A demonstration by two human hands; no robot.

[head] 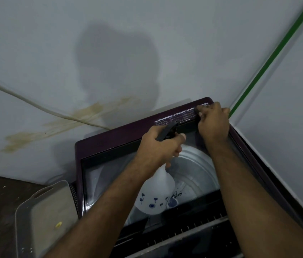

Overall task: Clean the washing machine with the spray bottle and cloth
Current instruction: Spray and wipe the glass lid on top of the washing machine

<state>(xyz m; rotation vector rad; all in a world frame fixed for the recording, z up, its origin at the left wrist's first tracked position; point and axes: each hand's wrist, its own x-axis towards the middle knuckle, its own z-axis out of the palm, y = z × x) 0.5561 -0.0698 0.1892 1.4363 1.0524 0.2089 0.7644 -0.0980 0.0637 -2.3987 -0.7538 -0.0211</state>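
The person stands over the top-loading washing machine (109,138), which sits pushed into the corner of the room. The left hand (160,146) is wrapped round the neck of the white spray bottle (156,194), holding it just above the glass lid with the black nozzle aimed at the back control panel (182,116). The right hand (213,121) is up at the far right end of that panel, its fingers curled as if pressing or pinching something there; I can't make out a cloth in that grip, so what it holds is unclear.

My guess is that the panel is being wiped. To do it well, I'd spray lightly, or onto the cloth, since buttons and labels dislike soaking. I'd work in 1 direction along the strip and keep the bottle clear of the lid.
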